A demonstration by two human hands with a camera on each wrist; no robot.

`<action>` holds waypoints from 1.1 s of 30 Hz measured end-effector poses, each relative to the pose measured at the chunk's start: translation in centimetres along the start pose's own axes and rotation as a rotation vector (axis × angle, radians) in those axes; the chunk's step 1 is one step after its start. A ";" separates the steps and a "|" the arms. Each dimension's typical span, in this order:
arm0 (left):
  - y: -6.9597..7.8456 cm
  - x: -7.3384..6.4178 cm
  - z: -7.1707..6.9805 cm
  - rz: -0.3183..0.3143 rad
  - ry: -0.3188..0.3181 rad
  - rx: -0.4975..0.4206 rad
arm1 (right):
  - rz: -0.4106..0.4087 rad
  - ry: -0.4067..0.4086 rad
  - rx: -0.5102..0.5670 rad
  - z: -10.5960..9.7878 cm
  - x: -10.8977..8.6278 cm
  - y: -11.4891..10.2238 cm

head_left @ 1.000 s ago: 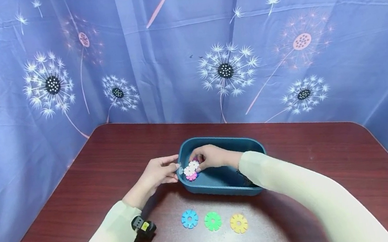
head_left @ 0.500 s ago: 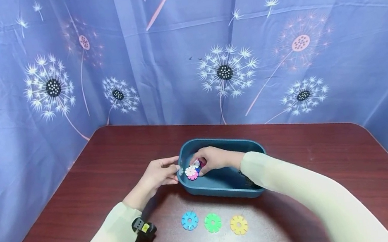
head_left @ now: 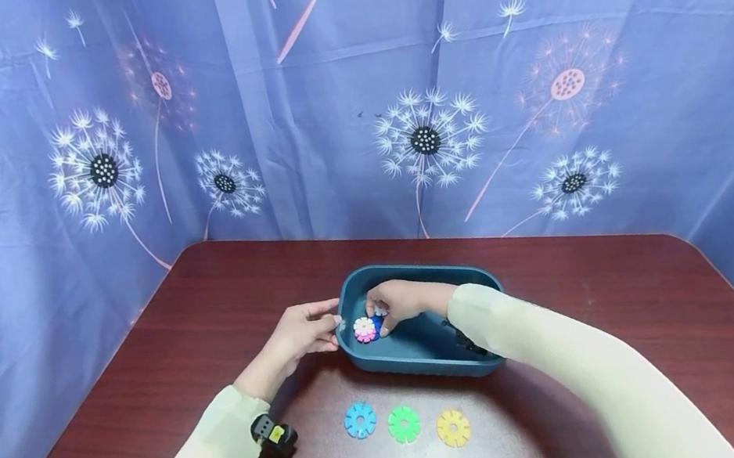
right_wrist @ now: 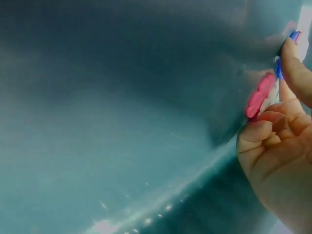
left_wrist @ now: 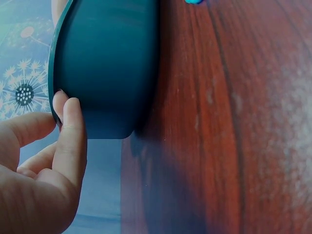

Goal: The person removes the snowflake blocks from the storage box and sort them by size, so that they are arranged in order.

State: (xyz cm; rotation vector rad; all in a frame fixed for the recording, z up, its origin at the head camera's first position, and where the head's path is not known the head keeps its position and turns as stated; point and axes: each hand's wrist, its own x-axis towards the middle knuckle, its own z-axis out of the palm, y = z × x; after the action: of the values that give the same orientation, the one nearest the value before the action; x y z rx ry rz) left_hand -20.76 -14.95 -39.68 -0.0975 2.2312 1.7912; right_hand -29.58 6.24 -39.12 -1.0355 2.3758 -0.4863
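A dark teal plastic bin (head_left: 423, 363) sits on the table, and my left hand (head_left: 297, 333) holds its left end. In the left wrist view, thumb and fingers (left_wrist: 70, 131) pinch the rim. My right hand (head_left: 404, 300) reaches into the bin, its fingers and thumb round a blue notched disc (head_left: 377, 328). Beside it a white disc (head_left: 363, 328) overlaps a pink disc (head_left: 364, 338). Another whitish disc (head_left: 380, 310) shows between the right fingers. In the right wrist view, a red-pink disc (right_wrist: 261, 95) stands edge-on against the curled fingers.
In front of the bin, a light blue disc (head_left: 360, 420), a green disc (head_left: 404, 424) and a yellow disc (head_left: 454, 428) lie in a row on the brown wooden table (head_left: 225, 282). A blue dandelion-print curtain (head_left: 326, 148) hangs behind.
The right hand has shifted slightly right inside the bin, and more of the blue disc shows beside the white and pink ones. The left hand keeps its hold on the rim.
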 end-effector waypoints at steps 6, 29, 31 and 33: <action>-0.1 -0.1 0.0 0.010 -0.006 -0.003 | -0.006 0.021 0.124 0.0 0.0 0.7; -0.2 0.2 -0.3 0.001 -0.021 -0.027 | 0.024 0.220 0.403 -5.4 -4.9 -0.8; -0.2 0.2 -0.3 0.002 -0.022 -0.030 | 0.030 0.236 0.409 -5.7 -5.9 -1.2; -0.3 0.2 -0.2 0.002 -0.023 -0.035 | 0.043 0.250 0.416 -5.9 -6.8 -1.5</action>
State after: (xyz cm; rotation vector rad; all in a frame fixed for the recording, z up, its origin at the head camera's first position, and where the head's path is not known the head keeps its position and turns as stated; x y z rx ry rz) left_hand -20.95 -15.21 -39.93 -0.0811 2.1857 1.8231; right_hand -28.15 11.08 -31.53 -0.7671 2.3526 -1.0937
